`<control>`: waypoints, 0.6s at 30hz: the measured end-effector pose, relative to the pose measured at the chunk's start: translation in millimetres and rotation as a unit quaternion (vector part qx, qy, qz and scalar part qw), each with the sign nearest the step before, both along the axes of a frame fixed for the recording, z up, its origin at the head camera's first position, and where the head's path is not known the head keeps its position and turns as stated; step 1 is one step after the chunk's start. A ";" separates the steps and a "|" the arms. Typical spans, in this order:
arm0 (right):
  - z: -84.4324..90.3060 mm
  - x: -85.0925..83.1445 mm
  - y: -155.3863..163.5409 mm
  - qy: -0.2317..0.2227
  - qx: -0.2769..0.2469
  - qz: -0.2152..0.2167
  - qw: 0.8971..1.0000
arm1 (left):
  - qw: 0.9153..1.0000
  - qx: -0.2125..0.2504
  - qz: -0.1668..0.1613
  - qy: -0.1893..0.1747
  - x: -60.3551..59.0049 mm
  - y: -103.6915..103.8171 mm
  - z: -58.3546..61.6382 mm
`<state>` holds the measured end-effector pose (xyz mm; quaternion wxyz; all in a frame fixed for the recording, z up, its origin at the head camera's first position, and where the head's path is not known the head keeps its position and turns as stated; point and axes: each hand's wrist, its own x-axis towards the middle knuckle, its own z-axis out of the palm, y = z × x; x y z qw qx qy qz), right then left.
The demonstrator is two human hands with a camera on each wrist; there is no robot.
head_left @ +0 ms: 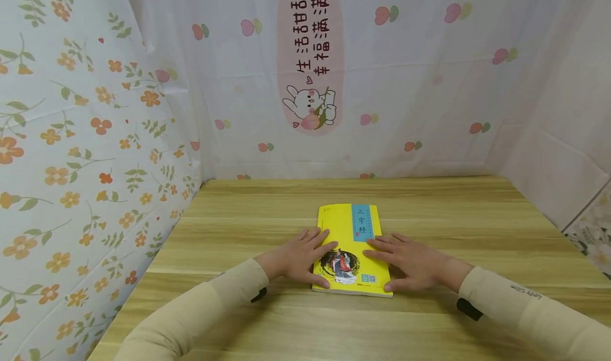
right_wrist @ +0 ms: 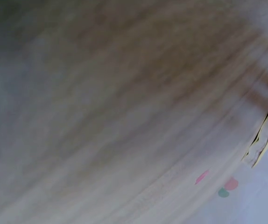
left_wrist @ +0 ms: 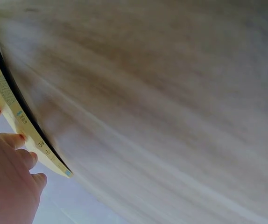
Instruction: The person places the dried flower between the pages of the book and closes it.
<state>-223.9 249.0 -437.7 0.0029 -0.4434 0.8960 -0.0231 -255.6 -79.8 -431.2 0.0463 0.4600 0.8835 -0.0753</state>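
Note:
A yellow paperback book (head_left: 341, 228) with a blue title panel and a picture of robed figures lies closed on the wooden table, its bottom edge toward me. My left hand (head_left: 303, 257) rests at its left side, fingers spread over the cover and thumb near the lower left corner. On the opposite side my right hand (head_left: 412, 260) touches the right edge, fingers reaching onto the cover, thumb by the lower right corner. In the left wrist view the printed spine (left_wrist: 22, 116) shows beside my fingers. The right wrist view catches the page edges (right_wrist: 264, 135) and a fingertip.
The wood-grain table (head_left: 267, 329) extends around the book on every side. Behind it hangs a white cloth (head_left: 406, 96) with fruit prints and a rabbit drawing. A flowered cloth (head_left: 95, 165) borders the left, and pale sheeting (head_left: 549, 112) the right.

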 end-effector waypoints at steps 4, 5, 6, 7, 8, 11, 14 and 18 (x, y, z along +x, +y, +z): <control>0.3 0.6 -0.7 0.010 -0.012 0.003 1.000 | 1.000 0.005 -0.001 -0.004 0.7 -1.9 0.9; 0.3 0.8 -0.7 0.013 -0.016 0.003 1.000 | 1.000 0.007 -0.002 -0.006 0.8 -2.5 1.3; 0.5 1.1 -0.7 0.018 -0.020 0.005 1.000 | 1.000 0.010 -0.003 -0.008 0.9 -3.0 1.6; 1.1 1.5 -0.8 0.021 -0.024 0.006 0.999 | 1.000 0.012 -0.003 -0.008 0.9 -3.6 1.9; 1.9 1.8 -0.8 0.026 -0.031 0.009 0.999 | 1.000 0.015 -0.004 -0.009 0.9 -4.3 2.3; 5.3 2.9 -1.0 0.039 -0.046 0.012 0.998 | 1.000 0.027 -0.005 -0.013 0.5 -6.4 4.6; 9.4 3.8 -2.3 0.043 -0.058 0.005 0.997 | 0.999 0.041 -0.002 -0.017 -0.3 -8.1 8.8; 14.6 4.7 -4.9 0.049 -0.074 -0.010 0.996 | 0.998 0.058 0.010 -0.015 -1.8 -9.9 16.1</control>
